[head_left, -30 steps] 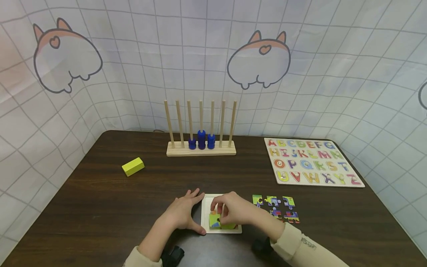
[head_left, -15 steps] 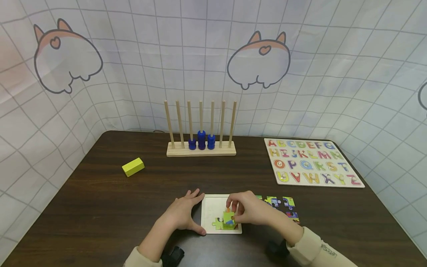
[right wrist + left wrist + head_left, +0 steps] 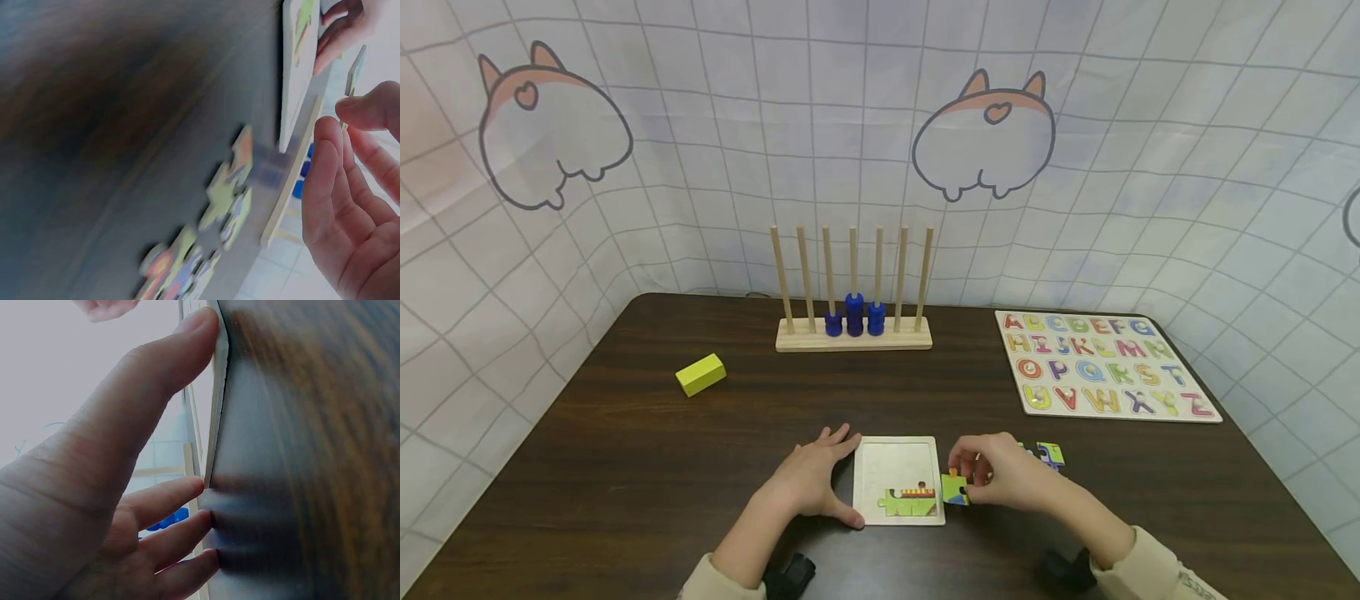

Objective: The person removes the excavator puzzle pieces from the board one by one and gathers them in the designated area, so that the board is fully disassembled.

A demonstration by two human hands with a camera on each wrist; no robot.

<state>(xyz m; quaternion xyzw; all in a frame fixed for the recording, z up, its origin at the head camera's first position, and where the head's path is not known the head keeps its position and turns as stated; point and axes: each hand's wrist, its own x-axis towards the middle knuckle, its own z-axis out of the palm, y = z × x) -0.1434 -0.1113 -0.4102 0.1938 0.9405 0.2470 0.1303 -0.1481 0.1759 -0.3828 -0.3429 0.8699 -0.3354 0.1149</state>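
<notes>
A square, pale wooden puzzle tray (image 3: 891, 462) lies on the table, with joined green jigsaw pieces (image 3: 908, 505) along its lower right part. My left hand (image 3: 811, 477) is at its left side, thumb and fingers spread apart; in the left wrist view the thumb (image 3: 169, 365) touches the tray's edge. Just beyond the right rim, my right hand (image 3: 1011, 473) pinches a green and blue jigsaw piece (image 3: 954, 490) between thumb and fingers. That piece (image 3: 356, 70) is raised off the table in the right wrist view. Loose jigsaw pieces (image 3: 219, 197) lie below this hand, partly hidden in the head view.
A wooden peg stand (image 3: 853, 340) with blue beads stands at the back. On the right lies an alphabet board (image 3: 1105, 367). A yellow block (image 3: 701, 375) sits at the left. Patterned white cloth (image 3: 820, 150) rises behind the table.
My right hand has carried the pinched jigsaw piece rightward, from above the tray to just past its right rim, uncovering the joined pieces. My left hand has stayed put.
</notes>
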